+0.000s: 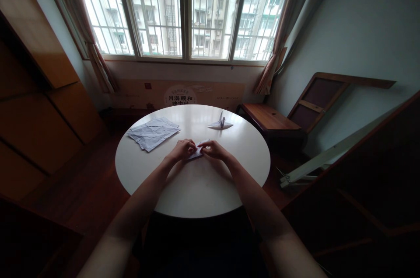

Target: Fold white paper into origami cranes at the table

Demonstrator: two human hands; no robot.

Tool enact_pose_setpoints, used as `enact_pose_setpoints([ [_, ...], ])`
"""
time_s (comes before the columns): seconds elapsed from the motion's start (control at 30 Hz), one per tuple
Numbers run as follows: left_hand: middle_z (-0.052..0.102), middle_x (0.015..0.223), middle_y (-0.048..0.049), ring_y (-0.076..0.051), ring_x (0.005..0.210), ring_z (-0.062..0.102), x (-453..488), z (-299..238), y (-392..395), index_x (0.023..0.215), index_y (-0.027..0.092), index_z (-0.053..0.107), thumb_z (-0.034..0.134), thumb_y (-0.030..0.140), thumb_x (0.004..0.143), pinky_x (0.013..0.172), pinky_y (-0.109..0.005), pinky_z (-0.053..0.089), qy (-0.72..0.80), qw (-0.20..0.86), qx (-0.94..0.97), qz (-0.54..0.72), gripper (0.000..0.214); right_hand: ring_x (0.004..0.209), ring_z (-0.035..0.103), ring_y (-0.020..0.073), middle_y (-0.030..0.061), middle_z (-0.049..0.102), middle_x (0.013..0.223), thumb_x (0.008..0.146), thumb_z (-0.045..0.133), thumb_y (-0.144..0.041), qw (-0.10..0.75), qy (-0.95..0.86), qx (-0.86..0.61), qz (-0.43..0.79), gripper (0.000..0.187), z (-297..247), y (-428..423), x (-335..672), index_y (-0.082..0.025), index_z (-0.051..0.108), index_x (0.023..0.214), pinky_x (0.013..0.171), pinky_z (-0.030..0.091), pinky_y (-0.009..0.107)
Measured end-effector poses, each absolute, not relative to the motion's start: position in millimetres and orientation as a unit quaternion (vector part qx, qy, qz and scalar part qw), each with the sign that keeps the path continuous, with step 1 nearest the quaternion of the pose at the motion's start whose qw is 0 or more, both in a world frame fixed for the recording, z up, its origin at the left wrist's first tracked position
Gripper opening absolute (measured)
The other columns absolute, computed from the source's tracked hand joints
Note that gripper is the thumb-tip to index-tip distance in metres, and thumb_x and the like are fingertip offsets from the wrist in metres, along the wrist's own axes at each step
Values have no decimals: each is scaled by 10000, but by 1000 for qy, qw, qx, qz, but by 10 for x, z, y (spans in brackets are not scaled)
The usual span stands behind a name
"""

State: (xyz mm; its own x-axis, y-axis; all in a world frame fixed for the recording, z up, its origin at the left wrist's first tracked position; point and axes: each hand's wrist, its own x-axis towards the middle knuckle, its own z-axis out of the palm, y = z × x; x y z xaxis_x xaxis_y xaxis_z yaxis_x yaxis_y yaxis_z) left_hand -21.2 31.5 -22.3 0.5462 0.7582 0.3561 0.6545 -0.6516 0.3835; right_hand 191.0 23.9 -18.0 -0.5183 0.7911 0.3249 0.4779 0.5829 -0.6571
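Note:
Between my two hands a small folded sheet of paper (pixel 196 154) lies on the white round table (pixel 197 195). My left hand (pixel 182 149) has its fingers curled and pinched at the left side of the paper. From the other side, my right hand (pixel 214 149) presses its thumb and bent fingers on the paper's right part. The fingers cover much of the paper, so its exact folded shape is hidden. Beyond my right hand stands a folded paper crane (pixel 221 123) with its wings spread.
Creased paper sheets (pixel 154 133) lie stacked at the table's left. A wooden seat (pixel 271 117) stands beyond the right edge, a printed cardboard panel (pixel 213 92) behind the table under the barred window (pixel 183 15). Wooden cabinets (pixel 39 116) are at left.

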Motion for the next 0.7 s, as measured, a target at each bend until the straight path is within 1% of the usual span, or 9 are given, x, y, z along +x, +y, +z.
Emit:
enact_pose_setpoints([
  [0.1,715,950,-6,-181,886,617,-213,-169,274,870,278,768,626,217,796,858,-294,413,398,115,876,245,172,727,651,161,29,734,799,774,555,-116,309,-831,-367,282,312,-201,240,1901,-194,750,1005,705,488,262],
  [0.17,707,974,-12,-203,955,598,-223,-138,244,885,284,764,637,255,798,899,-316,388,394,112,883,231,157,704,644,155,31,726,781,781,551,-114,309,-833,-355,292,309,-203,234,1893,-184,747,1009,682,486,257],
  [0.23,683,1033,-28,-233,1017,561,-238,-122,223,909,297,760,647,273,803,922,-353,368,395,100,888,212,157,715,640,156,40,718,795,777,571,-109,310,-838,-355,275,293,-199,227,1885,-183,749,997,691,488,265],
  [0.33,622,1118,-57,-267,1059,507,-253,-124,221,930,324,756,661,252,807,929,-411,352,408,83,886,203,171,853,635,195,70,707,917,741,646,-108,319,-845,-385,190,257,-193,228,1883,-204,758,951,814,480,337],
  [0.4,610,1099,-67,-262,1045,501,-249,-137,235,943,331,755,659,198,805,928,-421,352,410,80,886,204,214,981,609,231,81,694,1015,720,693,-123,319,-849,-396,145,255,-195,235,1889,-229,757,942,906,444,397],
  [0.43,618,1064,-68,-252,1024,510,-243,-146,245,948,325,755,652,171,806,924,-414,359,406,83,886,207,234,1023,597,240,80,690,1048,717,704,-131,315,-853,-392,140,262,-198,238,1892,-239,754,951,930,431,409],
  [0.5,639,976,-64,-216,949,548,-226,-164,265,952,292,757,627,141,812,889,-369,396,390,102,888,220,243,1029,602,235,71,695,1059,727,694,-127,306,-859,-378,160,279,-205,243,1897,-242,747,976,928,436,391],
  [0.6,662,897,-52,-161,813,594,-212,-190,297,950,221,750,588,133,813,778,-280,456,362,149,883,260,230,939,636,212,56,714,993,733,660,-102,300,-853,-377,201,305,-208,241,1898,-225,738,1001,865,466,335],
  [0.7,676,873,-41,-143,760,605,-229,-198,321,909,189,737,576,114,781,715,-243,473,353,177,877,274,219,873,644,197,50,716,944,739,663,-137,301,-842,-385,227,278,-193,235,1902,-201,736,1000,807,475,302],
])
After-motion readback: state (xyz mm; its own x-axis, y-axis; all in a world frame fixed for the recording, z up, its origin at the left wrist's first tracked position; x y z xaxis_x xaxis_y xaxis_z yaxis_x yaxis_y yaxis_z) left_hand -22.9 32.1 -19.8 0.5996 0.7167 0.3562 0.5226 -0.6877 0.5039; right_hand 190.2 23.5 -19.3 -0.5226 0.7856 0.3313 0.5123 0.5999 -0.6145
